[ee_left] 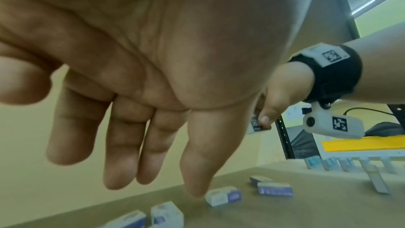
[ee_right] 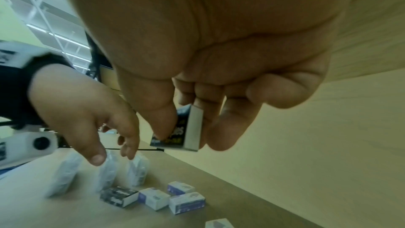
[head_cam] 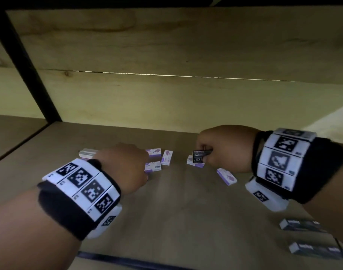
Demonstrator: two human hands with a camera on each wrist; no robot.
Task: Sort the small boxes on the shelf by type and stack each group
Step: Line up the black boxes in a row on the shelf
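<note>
We are pinching a small black box (ee_right: 184,131) in our right hand (head_cam: 228,149) above the shelf (head_cam: 166,207); our left hand (head_cam: 125,164) is hovering open. It's probably light, stiff card, best held across its broad faces.

black box (ee_right: 185,130) pinched in right hand (head_cam: 228,150), lifted | white-purple boxes (head_cam: 166,157) scattered flat on shelf (head_cam: 176,211)

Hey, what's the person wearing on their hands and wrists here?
Both hands are bare, no gloves or sleeves. Each wrist carries a black fabric band ringed with white square tiles printed with black pixel-pattern markers. A small white camera pod, also marker-tagged, hangs below each band.
</note>
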